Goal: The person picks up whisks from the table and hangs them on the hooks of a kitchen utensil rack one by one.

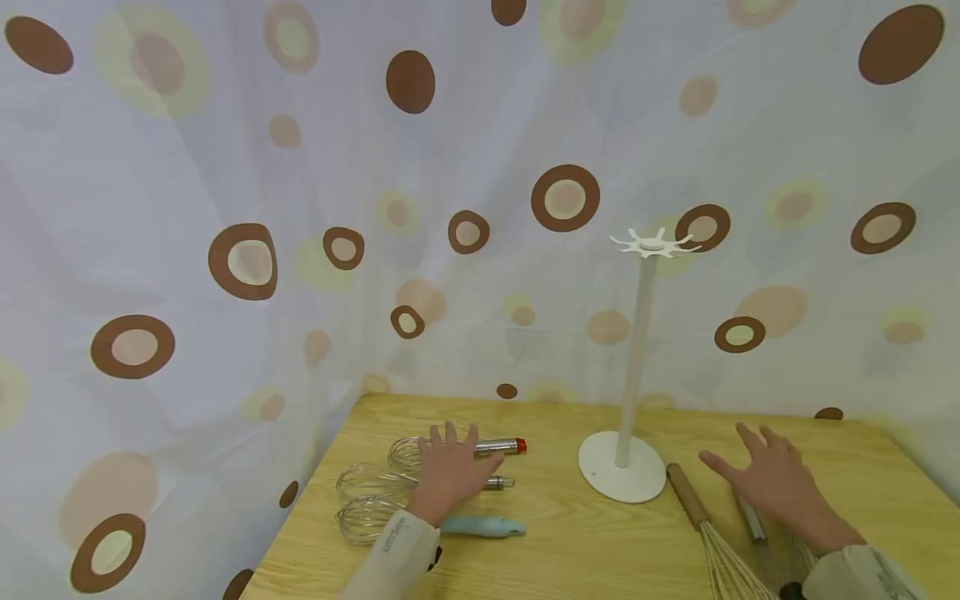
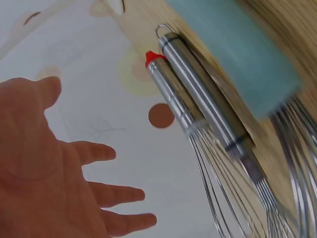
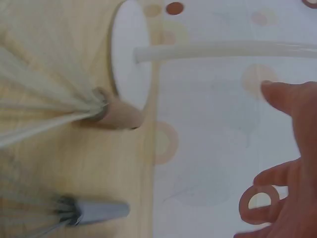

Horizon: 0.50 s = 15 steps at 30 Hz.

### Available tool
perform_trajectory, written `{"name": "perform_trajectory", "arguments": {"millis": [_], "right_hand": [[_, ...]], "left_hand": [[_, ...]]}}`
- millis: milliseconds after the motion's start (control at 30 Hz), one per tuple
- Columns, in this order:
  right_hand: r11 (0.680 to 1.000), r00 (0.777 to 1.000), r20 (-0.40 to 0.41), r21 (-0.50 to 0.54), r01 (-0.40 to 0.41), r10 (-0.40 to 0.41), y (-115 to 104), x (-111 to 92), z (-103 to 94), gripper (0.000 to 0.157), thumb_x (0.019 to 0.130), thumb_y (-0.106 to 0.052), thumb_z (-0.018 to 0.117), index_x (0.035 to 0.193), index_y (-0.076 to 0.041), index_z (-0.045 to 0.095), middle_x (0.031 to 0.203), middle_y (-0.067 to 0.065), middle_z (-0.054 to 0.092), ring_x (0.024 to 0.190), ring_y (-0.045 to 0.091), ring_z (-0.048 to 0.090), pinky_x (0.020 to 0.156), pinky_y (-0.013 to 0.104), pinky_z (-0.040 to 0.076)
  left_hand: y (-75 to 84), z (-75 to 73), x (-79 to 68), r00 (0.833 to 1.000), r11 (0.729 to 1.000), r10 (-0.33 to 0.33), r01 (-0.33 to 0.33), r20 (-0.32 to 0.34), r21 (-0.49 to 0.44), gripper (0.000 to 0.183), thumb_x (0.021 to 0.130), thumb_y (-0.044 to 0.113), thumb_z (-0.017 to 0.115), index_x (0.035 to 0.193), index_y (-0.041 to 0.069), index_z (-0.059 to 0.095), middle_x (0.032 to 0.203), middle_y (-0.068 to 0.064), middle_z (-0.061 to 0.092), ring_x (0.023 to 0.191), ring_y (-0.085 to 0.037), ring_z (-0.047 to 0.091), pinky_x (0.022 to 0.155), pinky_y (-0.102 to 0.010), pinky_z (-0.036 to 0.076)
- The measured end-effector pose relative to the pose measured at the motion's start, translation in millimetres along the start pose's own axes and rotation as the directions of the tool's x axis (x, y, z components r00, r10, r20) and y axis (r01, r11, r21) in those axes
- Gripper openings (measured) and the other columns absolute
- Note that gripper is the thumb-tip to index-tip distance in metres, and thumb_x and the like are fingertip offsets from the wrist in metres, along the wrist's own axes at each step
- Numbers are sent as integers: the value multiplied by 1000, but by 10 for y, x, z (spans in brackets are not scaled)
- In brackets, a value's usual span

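My left hand [image 1: 450,471] hovers palm down over three whisks on the left of the table, its fingers spread and holding nothing. One whisk has a steel handle with a red tip [image 2: 171,91], the middle one a steel handle with a hanging loop [image 2: 205,94], the nearest a light blue handle [image 1: 483,526]. On the right, my right hand [image 1: 776,479] is raised with fingers apart above a whisk with a grey handle [image 3: 101,211], partly hidden under it in the head view. Left of that hand lies a whisk with a wooden handle [image 1: 687,494].
A white stand [image 1: 637,358] with a round base and a ring of hooks on top rises between the hands. The wooden table [image 1: 555,533] meets a dotted curtain [image 1: 480,167] behind and at the left.
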State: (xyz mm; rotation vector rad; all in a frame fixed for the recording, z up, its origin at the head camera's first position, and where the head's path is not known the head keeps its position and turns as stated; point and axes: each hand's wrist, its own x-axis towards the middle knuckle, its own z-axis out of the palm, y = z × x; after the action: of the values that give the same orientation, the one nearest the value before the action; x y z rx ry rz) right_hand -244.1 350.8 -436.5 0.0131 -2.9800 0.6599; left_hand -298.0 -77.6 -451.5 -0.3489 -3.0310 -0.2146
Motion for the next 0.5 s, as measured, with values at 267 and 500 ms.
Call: {"name": "perform_trajectory", "arguments": {"millis": [267, 500], "right_hand": [[943, 982, -167, 301, 140, -92, -456, 234, -343, 65, 101, -43, 38, 140, 10, 32, 134, 35, 40, 114, 50, 45, 83, 58, 44], [848, 974, -185, 488, 208, -133, -801, 489, -599, 62, 102, -41, 35, 141, 8, 33, 131, 29, 47, 111, 26, 55, 80, 18, 49]], "left_hand": [[416, 47, 316, 991, 939, 133, -124, 6, -320, 72, 97, 57, 34, 142, 1, 37, 139, -21, 42, 126, -40, 39, 101, -54, 33], [848, 93, 618, 959, 631, 282, -157, 37, -759, 61, 101, 43, 38, 147, 4, 28, 145, -14, 38, 132, -29, 38, 102, -43, 36]]}}
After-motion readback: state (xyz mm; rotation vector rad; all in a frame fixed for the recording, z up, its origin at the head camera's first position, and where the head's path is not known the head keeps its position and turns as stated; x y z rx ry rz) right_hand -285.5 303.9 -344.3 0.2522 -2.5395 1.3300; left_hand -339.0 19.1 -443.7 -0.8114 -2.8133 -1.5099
